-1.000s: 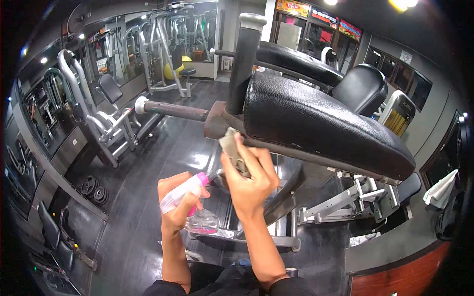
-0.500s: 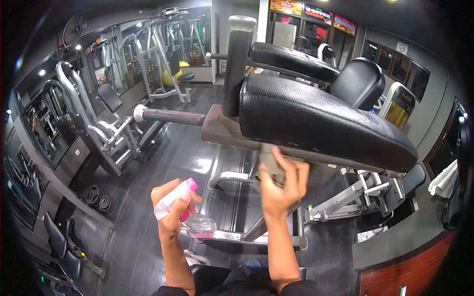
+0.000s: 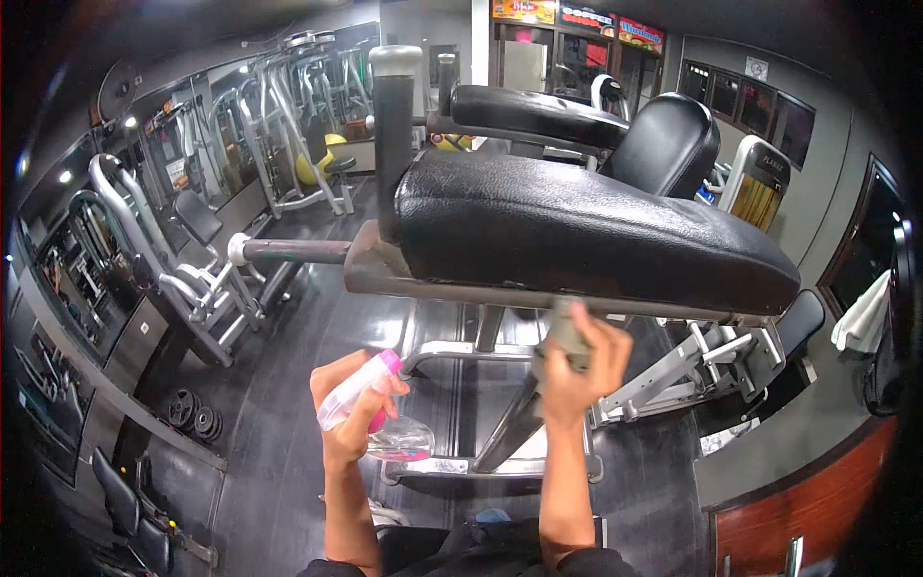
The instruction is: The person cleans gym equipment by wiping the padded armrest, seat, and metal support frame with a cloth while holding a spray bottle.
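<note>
A clear spray bottle [image 3: 402, 440] with a pink and white head is gripped in my left hand [image 3: 348, 409], its nozzle tipped up and to the right. My right hand [image 3: 586, 370], somewhat blurred, holds a grey-green cloth [image 3: 565, 337] up at the underside of the metal frame bar [image 3: 461, 294]. Above that bar lies the black padded armrest [image 3: 577, 226] of a gym machine. An upright handle [image 3: 394, 144] and a side handle [image 3: 298, 251] with pale end caps stick out from the frame's left end.
The machine's backrest [image 3: 663, 149] and second armrest [image 3: 538, 113] are farther back. Its silver base [image 3: 452, 468] stands on the dark floor below my hands. Weight plates [image 3: 192, 411] lie at left. A white towel [image 3: 863, 313] hangs at right.
My right hand and the cloth have moved right along the underside of the bar. The view has shifted, so the armrest appears farther left. My left hand still holds the spray bottle.
</note>
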`<control>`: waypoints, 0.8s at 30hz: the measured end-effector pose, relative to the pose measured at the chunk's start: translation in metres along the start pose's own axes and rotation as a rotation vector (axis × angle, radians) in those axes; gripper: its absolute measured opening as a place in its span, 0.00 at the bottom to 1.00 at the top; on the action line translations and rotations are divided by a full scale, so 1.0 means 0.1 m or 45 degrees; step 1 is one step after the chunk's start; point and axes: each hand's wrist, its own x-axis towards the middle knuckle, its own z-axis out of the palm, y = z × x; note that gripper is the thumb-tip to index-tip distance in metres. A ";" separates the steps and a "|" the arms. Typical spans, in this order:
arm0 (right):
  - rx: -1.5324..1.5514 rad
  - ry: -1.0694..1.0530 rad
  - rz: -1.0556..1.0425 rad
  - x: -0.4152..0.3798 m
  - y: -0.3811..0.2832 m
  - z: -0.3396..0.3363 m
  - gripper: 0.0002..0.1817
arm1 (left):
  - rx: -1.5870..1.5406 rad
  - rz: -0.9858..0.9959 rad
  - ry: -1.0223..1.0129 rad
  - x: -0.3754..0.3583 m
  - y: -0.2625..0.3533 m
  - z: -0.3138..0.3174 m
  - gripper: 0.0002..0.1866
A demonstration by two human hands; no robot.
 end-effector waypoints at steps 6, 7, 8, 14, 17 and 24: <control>0.123 -0.183 -0.141 0.05 -0.18 0.09 0.27 | 0.062 -0.005 -0.131 0.20 -0.05 0.33 0.24; 0.134 -0.224 -0.193 0.06 -0.28 0.15 0.29 | -0.025 0.027 -0.097 0.24 -0.03 0.45 0.20; 0.170 -0.248 -0.187 0.09 -0.36 0.20 0.30 | -0.110 0.056 -0.064 0.28 -0.03 0.54 0.16; 0.050 -0.063 0.053 0.19 0.16 -0.25 0.32 | 0.160 0.370 -0.263 0.50 -0.03 0.77 0.18; -0.132 0.135 0.184 0.32 0.48 -0.51 0.29 | 0.207 0.464 -0.372 0.54 -0.04 0.91 0.16; 0.090 -0.263 -0.162 0.41 0.29 -0.39 0.33 | 0.165 0.597 -0.419 0.59 0.05 1.36 0.15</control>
